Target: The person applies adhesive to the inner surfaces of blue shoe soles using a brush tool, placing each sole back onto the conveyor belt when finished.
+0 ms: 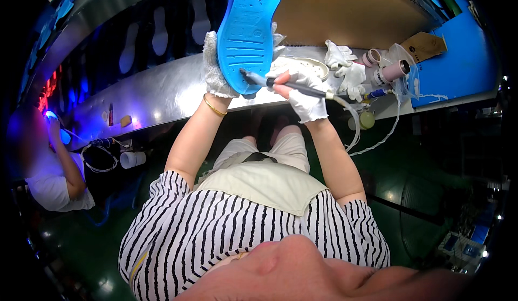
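Observation:
A blue shoe sole [247,39] with ridges and small holes is held up in front of me, its rounded end toward me. Around its left edge wraps my left hand [216,71] in a white knit glove; gloved fingertips also show at the sole's right edge. In my right hand [305,90], gloved in white with some bare fingertips, is a brush [310,91] with a dark handle and a clear tube running from its back end. The bristles touch the sole near its rounded end. Behind the right hand lies a pale shoe-shaped piece [315,68], partly hidden.
A metal ledge [167,100] runs along a dark belt bearing pale sole shapes [160,31]. White gloves [340,55], pink-wrapped cylinders [392,71] and a cardboard box [345,15] sit at the right. A co-worker [59,177] is at far left.

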